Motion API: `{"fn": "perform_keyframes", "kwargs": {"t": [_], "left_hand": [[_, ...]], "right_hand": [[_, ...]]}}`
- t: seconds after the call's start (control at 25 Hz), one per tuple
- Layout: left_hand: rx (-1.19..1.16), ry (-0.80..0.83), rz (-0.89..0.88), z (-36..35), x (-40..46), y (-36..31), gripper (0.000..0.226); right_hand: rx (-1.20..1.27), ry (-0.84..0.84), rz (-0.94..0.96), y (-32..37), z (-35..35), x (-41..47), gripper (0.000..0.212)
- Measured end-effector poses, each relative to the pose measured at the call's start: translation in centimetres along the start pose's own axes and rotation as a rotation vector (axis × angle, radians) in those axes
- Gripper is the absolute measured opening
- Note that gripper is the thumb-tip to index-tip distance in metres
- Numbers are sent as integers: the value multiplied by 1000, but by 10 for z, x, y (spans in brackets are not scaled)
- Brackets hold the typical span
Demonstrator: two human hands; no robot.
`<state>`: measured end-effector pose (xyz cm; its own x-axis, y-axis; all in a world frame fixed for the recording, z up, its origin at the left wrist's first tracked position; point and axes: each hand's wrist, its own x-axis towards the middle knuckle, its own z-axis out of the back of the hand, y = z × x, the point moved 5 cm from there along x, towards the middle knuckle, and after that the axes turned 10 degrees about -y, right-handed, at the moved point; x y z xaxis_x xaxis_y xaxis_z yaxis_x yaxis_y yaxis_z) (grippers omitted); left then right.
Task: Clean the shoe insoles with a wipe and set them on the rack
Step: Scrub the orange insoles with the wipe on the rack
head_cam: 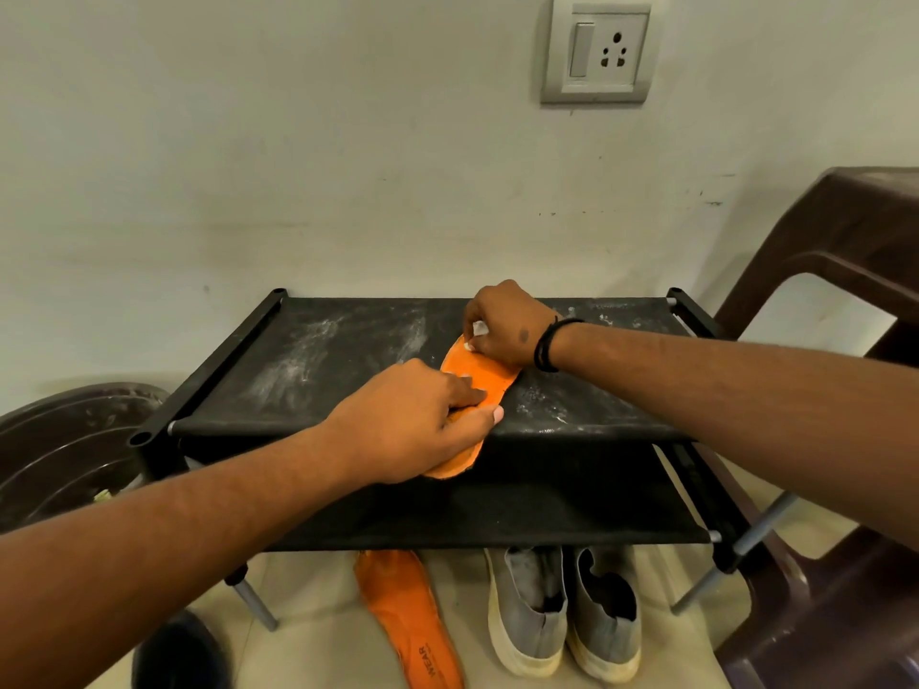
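Note:
An orange insole (477, 372) lies on the top shelf of the black rack (308, 360), its heel end hanging over the front edge. My left hand (413, 420) presses down on its near half, thumb at the edge. At the insole's far end my right hand (507, 323) is closed around a white wipe (478, 330), which touches the insole. A second orange insole (410, 614) lies on the floor under the rack.
A pair of grey slip-on shoes (567, 609) stands on the floor below the rack. A dark round tub (64, 450) sits at the left, a brown plastic chair (845, 340) at the right. The top shelf carries white dust smears. A wall socket (599, 49) is above.

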<state>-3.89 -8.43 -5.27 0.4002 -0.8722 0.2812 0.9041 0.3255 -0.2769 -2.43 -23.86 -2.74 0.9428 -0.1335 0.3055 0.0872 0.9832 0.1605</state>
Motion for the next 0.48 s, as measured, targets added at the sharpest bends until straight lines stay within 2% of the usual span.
{"fn": "perform_keyframes", "kwargs": {"t": [0.12, 0.24, 0.36, 0.48], "left_hand": [[-3, 11, 0, -1, -1, 0, 62], [-6, 6, 7, -2, -1, 3, 71], [-7, -21, -23, -3, 0, 3, 70], [2, -24, -24, -3, 1, 3, 73]], "right_hand": [[36, -16, -34, -3, -1, 1, 11], [116, 95, 0, 10, -1, -6, 9], [84, 156, 99, 22, 0, -11, 9], [44, 135, 83, 20, 0, -4, 10]]}}
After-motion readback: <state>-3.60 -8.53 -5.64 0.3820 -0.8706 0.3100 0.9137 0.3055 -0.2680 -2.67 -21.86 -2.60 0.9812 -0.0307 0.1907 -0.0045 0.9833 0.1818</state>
